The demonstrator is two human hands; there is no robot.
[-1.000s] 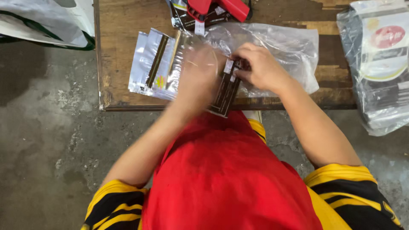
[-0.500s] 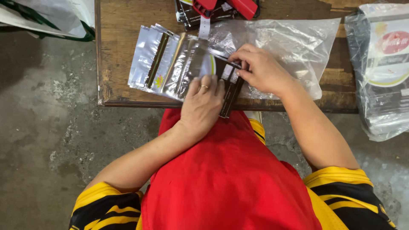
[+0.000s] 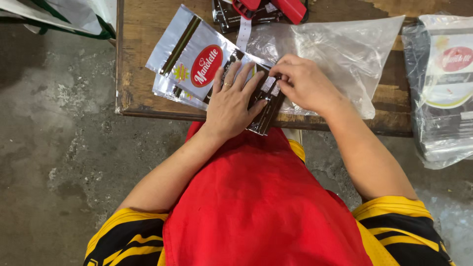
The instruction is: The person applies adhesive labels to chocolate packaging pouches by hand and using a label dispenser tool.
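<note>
My left hand [image 3: 232,103] lies flat, fingers spread, pressing on a stack of silver and dark packets [image 3: 197,61] at the near edge of a low wooden table [image 3: 135,59]. A ring sits on one finger. My right hand [image 3: 305,83] is just beside it, fingers curled on the dark end of the same stack [image 3: 268,106], where small white labels show. The top packet carries a red oval mark and a dark stripe along one side.
A large clear plastic bag [image 3: 345,49] lies on the table under my right hand. A red hand tool [image 3: 283,7] and dark packets sit at the far edge. A wrapped bundle of packets [image 3: 443,83] stands to the right. Concrete floor lies on the left.
My left hand has slid from the table's near edge up onto the packet stack and flattened. The view has shifted, showing the top packet's printed face.
</note>
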